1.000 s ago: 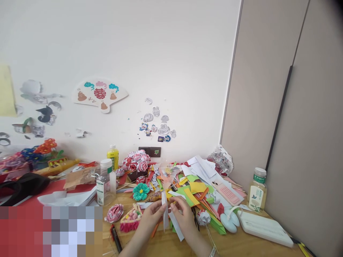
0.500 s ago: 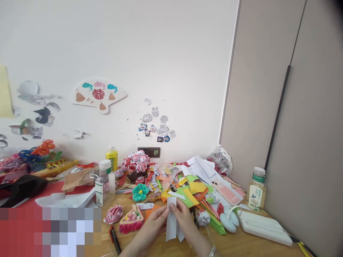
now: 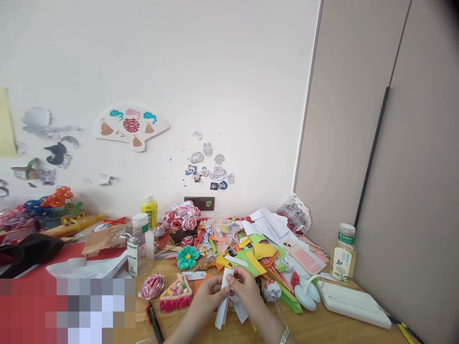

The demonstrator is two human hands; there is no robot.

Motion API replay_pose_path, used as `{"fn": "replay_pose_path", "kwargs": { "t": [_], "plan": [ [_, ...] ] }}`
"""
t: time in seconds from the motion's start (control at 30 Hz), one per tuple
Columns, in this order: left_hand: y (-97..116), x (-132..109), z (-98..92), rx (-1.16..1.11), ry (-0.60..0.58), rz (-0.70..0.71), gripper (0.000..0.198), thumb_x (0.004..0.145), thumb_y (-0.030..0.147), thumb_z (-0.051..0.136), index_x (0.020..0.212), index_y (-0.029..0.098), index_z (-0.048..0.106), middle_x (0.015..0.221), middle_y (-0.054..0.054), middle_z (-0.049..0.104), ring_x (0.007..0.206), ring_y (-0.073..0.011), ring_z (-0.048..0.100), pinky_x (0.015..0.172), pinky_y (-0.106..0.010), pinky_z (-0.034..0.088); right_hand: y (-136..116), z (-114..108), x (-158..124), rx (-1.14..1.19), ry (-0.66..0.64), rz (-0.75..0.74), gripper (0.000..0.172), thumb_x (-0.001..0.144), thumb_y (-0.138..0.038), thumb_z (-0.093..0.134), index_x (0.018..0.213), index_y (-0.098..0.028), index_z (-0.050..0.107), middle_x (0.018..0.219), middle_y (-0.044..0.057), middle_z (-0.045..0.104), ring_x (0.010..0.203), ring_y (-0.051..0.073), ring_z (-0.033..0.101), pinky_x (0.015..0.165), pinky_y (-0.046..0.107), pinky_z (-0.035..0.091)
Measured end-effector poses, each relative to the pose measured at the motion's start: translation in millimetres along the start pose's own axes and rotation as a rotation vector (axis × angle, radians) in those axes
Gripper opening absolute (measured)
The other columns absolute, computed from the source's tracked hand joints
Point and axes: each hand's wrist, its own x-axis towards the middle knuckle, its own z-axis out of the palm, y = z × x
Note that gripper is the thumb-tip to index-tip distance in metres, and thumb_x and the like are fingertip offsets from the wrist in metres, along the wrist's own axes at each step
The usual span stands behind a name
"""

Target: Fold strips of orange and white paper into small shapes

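Between my hands is a folded white paper strip, tilted with its top leaning right. My left hand pinches its left edge, the thumb lying on the front. On the other side my right hand grips the upper part with thumb and fingers. Another white paper piece shows under my right hand; whether it belongs to the strip I cannot tell. Left of my hands lie a pink crocheted cake slice and a red-and-white paper rose.
A heap of coloured paper spreads behind my hands, with a pink phone on it. Bottles stand at right and left. A white flat box lies at right, a black-and-red pen at front left. A wall rises behind.
The white strip has gone from upright and flat to tilted, and looks narrower and folded lengthwise. My fingers have curled further around it.
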Motion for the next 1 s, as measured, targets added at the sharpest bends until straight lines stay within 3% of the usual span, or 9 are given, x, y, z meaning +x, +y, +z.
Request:
{"fn": "replay_pose_path", "kwargs": {
  "t": [0.17,0.57,1.0],
  "plan": [
    [2.8,-1.6,2.6,-0.003,0.016,0.009,0.042,0.048,0.045,0.067,0.072,0.014,0.053,0.056,0.0,0.061,0.05,-0.0162,0.057,0.048,-0.027,0.043,-2.2,0.1,-1.0,-0.009,-0.003,0.012,0.023,0.068,-0.036,0.056,0.066,-0.013,0.051,0.056,-0.003,0.047,0.045,0.007,0.042,0.04,0.018,0.034],
    [0.7,-1.1,2.7,0.03,0.01,0.087,0.032,0.053,0.039,0.066,0.066,0.014,0.051,0.05,0.001,0.06,0.043,-0.0119,0.053,0.043,-0.022,0.039,2.0,-1.4,-2.0,0.015,-0.019,0.006,0.025,0.071,-0.038,0.053,0.068,-0.013,0.053,0.054,-0.003,0.047,0.045,0.008,0.044,0.04,0.018,0.032],
    [6.2,-4.7,4.7,0.071,0.024,0.076,0.034,0.052,0.041,0.065,0.068,0.014,0.054,0.053,0.0,0.06,0.046,-0.0137,0.054,0.047,-0.024,0.04,-0.1,-0.4,-2.3,0.052,-0.008,-0.005,0.023,0.069,-0.036,0.055,0.063,-0.014,0.053,0.059,-0.001,0.048,0.047,0.009,0.044,0.043,0.019,0.034]
  ]
}}
